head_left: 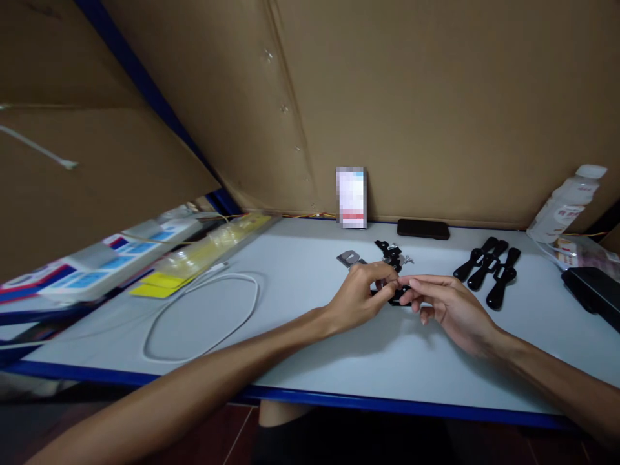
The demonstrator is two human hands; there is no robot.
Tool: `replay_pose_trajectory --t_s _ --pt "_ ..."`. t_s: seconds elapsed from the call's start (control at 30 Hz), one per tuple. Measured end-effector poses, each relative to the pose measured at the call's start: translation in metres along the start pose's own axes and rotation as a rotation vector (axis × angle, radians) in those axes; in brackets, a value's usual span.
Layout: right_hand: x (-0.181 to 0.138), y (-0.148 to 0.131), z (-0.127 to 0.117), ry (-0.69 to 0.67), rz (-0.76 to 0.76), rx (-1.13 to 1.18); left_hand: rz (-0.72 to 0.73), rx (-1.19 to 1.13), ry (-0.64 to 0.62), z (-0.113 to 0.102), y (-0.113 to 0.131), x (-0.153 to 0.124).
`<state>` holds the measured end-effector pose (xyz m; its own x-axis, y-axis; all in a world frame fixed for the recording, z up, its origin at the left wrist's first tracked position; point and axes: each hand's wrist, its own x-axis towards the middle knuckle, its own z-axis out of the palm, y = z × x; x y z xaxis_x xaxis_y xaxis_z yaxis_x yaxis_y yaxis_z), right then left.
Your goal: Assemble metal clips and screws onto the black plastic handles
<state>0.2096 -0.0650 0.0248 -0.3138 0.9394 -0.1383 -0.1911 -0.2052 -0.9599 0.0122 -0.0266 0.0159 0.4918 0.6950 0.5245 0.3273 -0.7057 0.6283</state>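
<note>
My left hand [359, 292] and my right hand [448, 307] meet fingertip to fingertip, low over the right of the table's middle. Both are closed in a pinch. Whatever lies between the fingertips is too small and covered to make out. Under the fingers shows a black part [400, 297], mostly hidden. Just beyond them lie small black metal-looking pieces [389, 253], a small silvery piece [407, 260] and a flat grey plate with a hole [345, 261]. To the right of my right hand rest several glossy black bow-tie-shaped pieces [488, 266].
A lit phone [351, 200] leans on the cardboard wall [436, 97], beside a dark flat object [423, 228]. On the left are a white cable loop [145, 336], yellow cards [159, 284] and boxes [111, 265]. A bottle [562, 206] and a black object [593, 294] stand right.
</note>
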Motion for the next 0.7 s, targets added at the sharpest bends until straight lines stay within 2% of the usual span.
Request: replay_pose_trajectory --t_s 0.47,0.63,0.7 --pt "-0.0021 0.0019 0.0032 0.024 -0.020 -0.049 0.045 -0.011 0.109 -0.0026 -0.0006 -0.0010" --pt "0.0005 0.0010 -0.0004 0.091 -0.021 0.022 0.162 -0.043 0.108 -0.0036 0.0030 -0.0021" --pt "0.0022 -0.0014 -0.0017 0.066 -0.010 0.101 0.188 -0.053 0.093 -0.0037 0.0069 -0.0022"
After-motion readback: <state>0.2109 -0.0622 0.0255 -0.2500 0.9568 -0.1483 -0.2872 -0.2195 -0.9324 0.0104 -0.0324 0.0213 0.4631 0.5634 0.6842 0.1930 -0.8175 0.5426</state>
